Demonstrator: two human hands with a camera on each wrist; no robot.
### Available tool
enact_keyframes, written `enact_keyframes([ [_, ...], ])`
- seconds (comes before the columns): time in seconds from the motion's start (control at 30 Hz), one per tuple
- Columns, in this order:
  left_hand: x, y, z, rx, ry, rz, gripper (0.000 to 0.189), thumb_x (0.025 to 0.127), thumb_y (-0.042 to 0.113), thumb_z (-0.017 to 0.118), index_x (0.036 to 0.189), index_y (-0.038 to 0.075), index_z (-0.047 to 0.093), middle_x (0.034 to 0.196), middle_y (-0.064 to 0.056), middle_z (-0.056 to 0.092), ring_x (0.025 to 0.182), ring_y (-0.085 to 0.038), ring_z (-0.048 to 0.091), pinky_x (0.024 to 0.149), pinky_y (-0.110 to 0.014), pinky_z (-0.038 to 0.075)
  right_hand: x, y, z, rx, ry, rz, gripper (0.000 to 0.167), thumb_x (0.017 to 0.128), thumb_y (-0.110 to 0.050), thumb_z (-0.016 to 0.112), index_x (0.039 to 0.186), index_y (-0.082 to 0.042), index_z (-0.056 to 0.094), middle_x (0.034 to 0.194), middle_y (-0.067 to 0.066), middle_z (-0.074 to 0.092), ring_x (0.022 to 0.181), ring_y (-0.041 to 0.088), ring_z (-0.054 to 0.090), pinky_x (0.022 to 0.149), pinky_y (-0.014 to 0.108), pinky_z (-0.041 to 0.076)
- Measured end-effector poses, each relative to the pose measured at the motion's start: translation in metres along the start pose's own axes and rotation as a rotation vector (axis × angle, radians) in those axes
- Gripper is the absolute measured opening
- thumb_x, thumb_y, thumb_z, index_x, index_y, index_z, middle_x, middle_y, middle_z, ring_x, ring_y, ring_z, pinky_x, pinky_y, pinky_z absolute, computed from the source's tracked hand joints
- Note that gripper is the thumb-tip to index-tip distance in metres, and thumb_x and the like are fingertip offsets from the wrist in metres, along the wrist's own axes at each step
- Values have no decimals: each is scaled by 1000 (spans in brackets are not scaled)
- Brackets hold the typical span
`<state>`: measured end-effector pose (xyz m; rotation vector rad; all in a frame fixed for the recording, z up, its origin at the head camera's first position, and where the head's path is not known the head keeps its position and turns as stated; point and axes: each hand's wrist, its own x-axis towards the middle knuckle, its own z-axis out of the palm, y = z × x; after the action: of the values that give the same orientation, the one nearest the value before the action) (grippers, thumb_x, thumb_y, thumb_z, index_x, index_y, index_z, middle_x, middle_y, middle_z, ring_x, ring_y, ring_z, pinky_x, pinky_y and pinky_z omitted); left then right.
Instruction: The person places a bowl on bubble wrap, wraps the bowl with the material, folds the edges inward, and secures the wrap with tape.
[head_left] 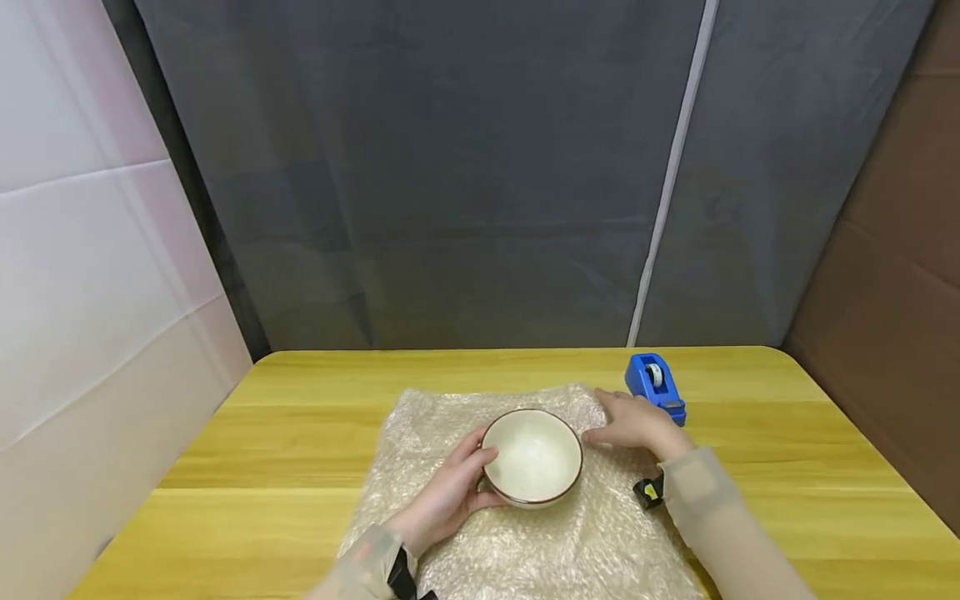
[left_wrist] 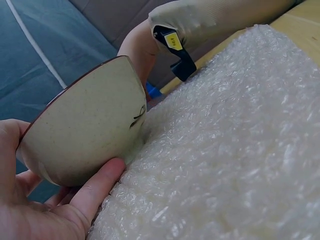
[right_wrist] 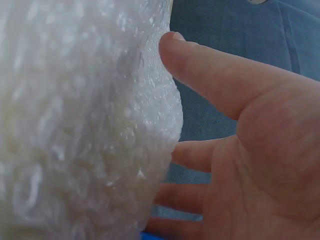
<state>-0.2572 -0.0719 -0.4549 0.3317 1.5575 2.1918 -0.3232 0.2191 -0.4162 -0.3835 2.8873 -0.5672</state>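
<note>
A cream bowl point(head_left: 532, 457) with a brown rim sits over the middle of a bubble wrap sheet point(head_left: 517, 554). My left hand point(head_left: 450, 493) holds the bowl at its left side, thumb over the rim and fingers beneath, as the left wrist view shows. A small dark mark shows on the bowl's outer wall point(left_wrist: 90, 122). At the sheet's far right edge, my right hand point(head_left: 633, 423) is spread, thumb apart from the fingers. In the right wrist view its straight fingers point(right_wrist: 192, 155) run partly behind the bubble wrap point(right_wrist: 90, 120), with their tips hidden.
A blue tape dispenser point(head_left: 656, 385) stands just beyond my right hand, near the table's back edge. The yellow wooden table point(head_left: 262, 467) lies under everything. A dark grey curtain point(head_left: 450, 183) hangs behind it, with a white panel at left and a brown one at right.
</note>
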Motion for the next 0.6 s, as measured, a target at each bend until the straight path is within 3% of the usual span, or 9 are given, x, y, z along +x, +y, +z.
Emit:
enact_keyframes([
  [0.3,1,-2,-2,16,21,4,61,101,20,47,154,10,19,154,-22,20,130,-36,41,82,-42,56,2,1,1,183,53,-51,85,86,-45,69,148,1,34,135,26,51,120,42,51,93,55,46],
  [0.43,4,-2,-1,19,5,11,60,101,21,47,154,11,20,154,-22,19,130,-36,41,82,-43,56,2,8,-3,289,99,-46,86,88,-44,68,146,7,31,135,33,46,123,47,46,95,57,44],
  [0.6,3,-4,-1,8,-5,23,61,100,22,49,154,11,21,154,-23,19,128,-36,43,81,-44,56,0,11,-13,371,182,6,93,90,-42,66,151,7,17,148,35,28,133,50,31,103,61,35],
])
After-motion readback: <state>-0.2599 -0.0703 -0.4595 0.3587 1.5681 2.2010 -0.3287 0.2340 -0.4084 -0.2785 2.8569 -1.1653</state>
